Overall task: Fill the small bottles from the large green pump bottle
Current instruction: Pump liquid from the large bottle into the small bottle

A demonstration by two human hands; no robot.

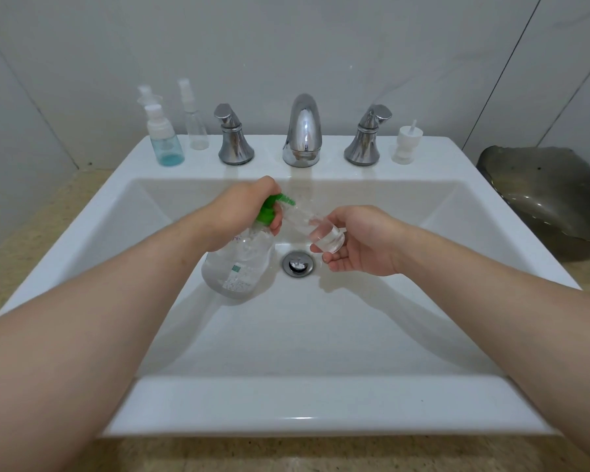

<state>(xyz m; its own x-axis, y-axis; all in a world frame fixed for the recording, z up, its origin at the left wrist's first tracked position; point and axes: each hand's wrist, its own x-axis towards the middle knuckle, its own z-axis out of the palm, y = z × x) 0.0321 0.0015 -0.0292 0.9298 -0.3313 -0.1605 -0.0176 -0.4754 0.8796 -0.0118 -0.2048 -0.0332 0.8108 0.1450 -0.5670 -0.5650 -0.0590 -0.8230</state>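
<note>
Green-pump bottle [239, 267] clear, left hand [241, 212] gripping neck; right fingers [341, 264] pinch small bottle [322, 233].

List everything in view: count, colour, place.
Sink: one, white, in the counter.
Large pump bottle: one, clear with green pump, in the basin, tilted.
Small bottle: one, clear, held at the pump nozzle.
Blue-tinted bottle: one, white top, back ledge, left.
Spray bottle: one, clear, beside it.
Tap handles: two, chrome, flanking the spout.
Spout: one, chrome, back centre.
Loose pump cap: one, white, back ledge, right.
Drain: one, chrome, basin floor.
Dish: one, dark grey, counter, right.
Left hand: grips the pump bottle's neck.
Right hand: holds the small bottle.
</note>
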